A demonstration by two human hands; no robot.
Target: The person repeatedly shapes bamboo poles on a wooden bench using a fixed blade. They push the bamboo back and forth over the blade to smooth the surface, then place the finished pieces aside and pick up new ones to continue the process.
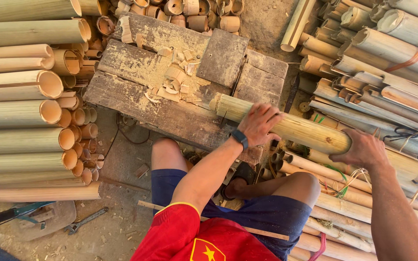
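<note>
A long pale bamboo pole (306, 131) lies across the right end of a low wooden work board (136, 92), its cut end pointing left. My left hand (260, 123), with a dark watch at the wrist, grips the pole near that end. My right hand (361, 149) holds the same pole further right, fingers curled over its top. I sit with bare knees (168, 150) just below the board, in blue shorts and a red shirt.
Stacked bamboo poles (22, 111) fill the left side, with several short cut rings (81, 130) beside them. More poles are piled at right (383, 72). Bamboo chips (172, 79) litter the board. A metal tool (85, 220) lies on the dirt floor at lower left.
</note>
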